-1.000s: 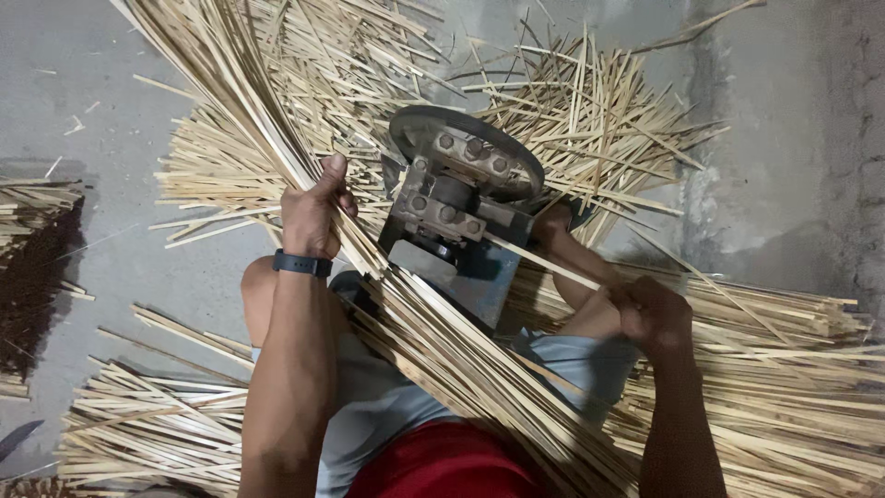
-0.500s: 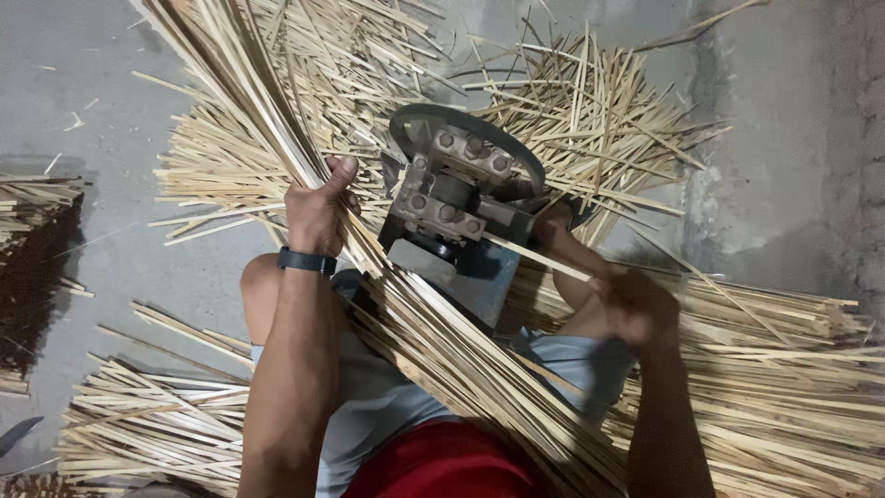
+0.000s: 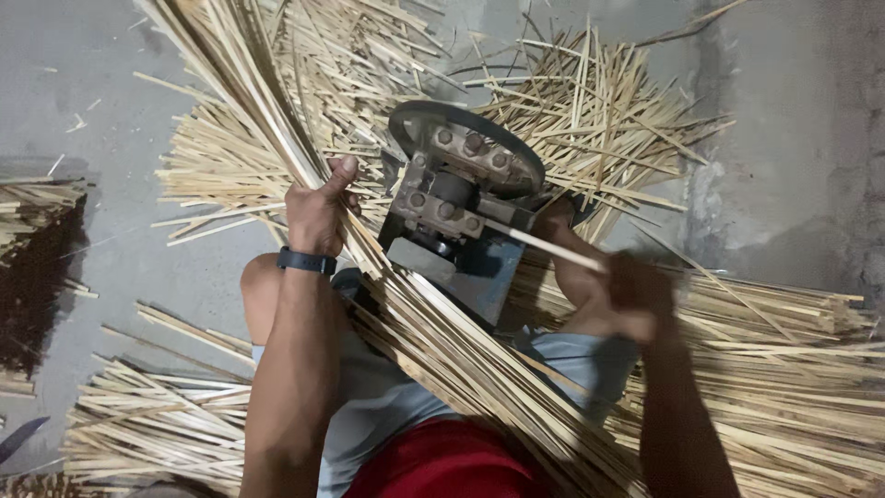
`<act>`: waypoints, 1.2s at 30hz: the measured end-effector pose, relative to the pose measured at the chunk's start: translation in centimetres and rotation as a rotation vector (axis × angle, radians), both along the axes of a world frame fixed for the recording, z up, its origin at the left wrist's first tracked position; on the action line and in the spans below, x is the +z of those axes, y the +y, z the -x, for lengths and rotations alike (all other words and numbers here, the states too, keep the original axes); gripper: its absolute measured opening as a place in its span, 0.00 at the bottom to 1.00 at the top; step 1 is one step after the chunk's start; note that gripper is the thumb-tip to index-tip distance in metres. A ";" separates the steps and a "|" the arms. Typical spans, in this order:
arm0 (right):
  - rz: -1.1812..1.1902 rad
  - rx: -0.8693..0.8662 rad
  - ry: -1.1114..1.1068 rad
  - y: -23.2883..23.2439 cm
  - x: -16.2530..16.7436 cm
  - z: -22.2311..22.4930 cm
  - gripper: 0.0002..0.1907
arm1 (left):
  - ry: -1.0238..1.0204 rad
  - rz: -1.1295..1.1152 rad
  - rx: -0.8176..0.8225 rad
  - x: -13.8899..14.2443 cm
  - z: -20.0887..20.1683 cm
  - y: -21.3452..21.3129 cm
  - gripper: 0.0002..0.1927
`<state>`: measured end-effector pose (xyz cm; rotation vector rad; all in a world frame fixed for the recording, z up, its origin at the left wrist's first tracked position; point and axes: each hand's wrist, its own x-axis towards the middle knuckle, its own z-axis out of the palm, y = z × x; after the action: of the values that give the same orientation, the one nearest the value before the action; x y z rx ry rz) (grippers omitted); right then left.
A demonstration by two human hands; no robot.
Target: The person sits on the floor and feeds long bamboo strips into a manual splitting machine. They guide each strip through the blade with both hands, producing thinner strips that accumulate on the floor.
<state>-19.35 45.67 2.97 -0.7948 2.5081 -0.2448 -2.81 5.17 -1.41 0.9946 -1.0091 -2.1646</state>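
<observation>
My left hand (image 3: 320, 210), with a dark band at the wrist, grips a thick bundle of long bamboo splints (image 3: 433, 341) that runs from the top left down across my lap. My right hand (image 3: 636, 295), blurred, holds one thin bamboo stick (image 3: 544, 247) whose far end enters the side of a small grey metal machine (image 3: 456, 189). That machine has a round plate with several bolts and stands on the floor between my knees.
Loose bamboo sticks lie heaped behind the machine (image 3: 572, 111). Stacks of splints lie at the right (image 3: 784, 350) and at the lower left (image 3: 157, 415). A dark pile with more sticks sits at the left edge (image 3: 37, 267). The floor is grey concrete.
My right hand has moved right and away from the machine, drawing the single stick out with it. My left hand stays closed on the bundle in nearly the same place.
</observation>
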 end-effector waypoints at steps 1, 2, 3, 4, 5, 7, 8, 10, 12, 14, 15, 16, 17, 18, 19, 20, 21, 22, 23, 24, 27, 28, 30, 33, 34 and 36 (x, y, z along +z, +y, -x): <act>-0.142 -0.022 -0.207 -0.7 -0.4 -0.3 0.30 | 0.029 0.016 0.005 0.0 0.1 0.0 0.13; -0.080 0.034 -0.086 -0.8 -0.7 -0.6 0.24 | 0.055 0.030 0.014 -0.1 0.0 0.1 0.13; -0.018 0.092 0.033 -0.9 -1.3 -1.2 0.20 | 0.078 0.045 0.024 -0.2 0.0 0.1 0.13; 0.046 0.152 0.149 -0.9 -2.1 -1.8 0.19 | 0.058 0.035 0.023 -0.3 -0.1 0.1 0.12; 0.089 0.096 0.001 -0.7 -3.0 -2.5 0.18 | 0.040 0.026 0.022 -0.5 -0.1 0.0 0.12; 0.170 -0.020 -0.295 -0.1 -4.9 -4.3 0.18 | 0.012 0.029 0.019 -0.9 -0.1 -0.3 0.12; 0.207 -0.082 -0.446 0.3 -5.9 -5.5 0.19 | -0.001 0.040 0.015 -1.2 -0.2 -0.5 0.13; 0.279 -0.216 -0.747 1.1 -7.8 -7.7 0.21 | 0.038 0.028 0.035 -1.6 -0.1 -0.9 0.13; 0.297 -0.044 -0.662 1.6 -9.5 -9.4 0.14 | 0.145 -0.018 0.084 -1.7 0.1 -1.2 0.10; 0.286 -0.023 -0.606 2.3 -10.2 -10.0 0.12 | 0.163 0.031 0.077 -1.8 0.0 -1.2 0.10; 0.268 -0.086 -0.594 2.5 -10.4 -10.1 0.12 | 0.173 0.057 0.075 -1.8 -0.1 -1.2 0.10; 0.249 -0.149 -0.583 2.6 -10.3 -10.1 0.12 | 0.132 0.130 0.076 -1.8 -0.2 -1.1 0.11; 0.306 -0.094 -0.550 2.6 -10.2 -10.0 0.13 | 0.091 0.203 0.073 -1.7 -0.4 -0.9 0.13; 0.362 -0.038 -0.516 2.6 -10.0 -10.0 0.15 | 0.053 0.277 0.070 -1.7 -0.5 -0.7 0.14; 0.416 0.022 -0.481 2.7 -9.9 -9.9 0.16 | 0.082 0.312 0.092 -1.6 -0.5 -0.6 0.15; 0.364 0.024 -0.472 2.5 -9.7 -10.1 0.15 | 0.111 0.346 0.114 -1.6 -0.6 -0.6 0.17; 0.307 0.034 -0.487 2.2 -9.4 -10.3 0.14 | 0.141 0.382 0.136 -1.6 -0.6 -0.6 0.19; 0.277 0.047 -0.501 1.9 -9.1 -10.6 0.13 | 0.111 0.472 0.142 -1.5 -0.6 -0.9 0.21; 0.276 0.044 -0.498 1.6 -8.8 -10.8 0.12 | 0.078 0.561 0.149 -1.5 -0.7 -1.3 0.23; 0.324 0.026 -0.440 1.4 -8.5 -10.8 0.11 | 0.045 0.649 0.157 -1.5 -0.8 -1.5 0.26; 0.513 0.045 -0.110 1.2 -7.7 -10.2 0.08 | -0.066 0.295 0.136 -1.3 -1.2 -1.5 0.20; 0.564 0.083 0.020 1.3 -7.5 -9.9 0.07 | 0.019 0.278 0.124 -1.2 -1.1 -1.4 0.19; 0.590 0.147 0.191 1.6 -7.5 -9.3 0.05 | 0.190 0.239 0.093 -0.8 -1.0 -1.0 0.18; 0.599 0.124 0.165 2.7 -7.9 -8.5 0.05 | 0.313 0.113 0.042 0.1 -0.9 -0.5 0.19; 0.609 0.102 0.119 3.2 -8.0 -8.2 0.05 | 0.274 0.129 0.051 0.4 -1.0 -0.4 0.20; 0.522 0.089 0.111 4.9 -7.8 -7.0 0.07 | 0.200 0.164 0.065 0.9 -0.9 -0.4 0.21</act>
<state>-12.40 50.52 -4.78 -1.1418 2.5295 -0.8690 -1.90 4.76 -0.49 0.7103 -1.0241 -2.0445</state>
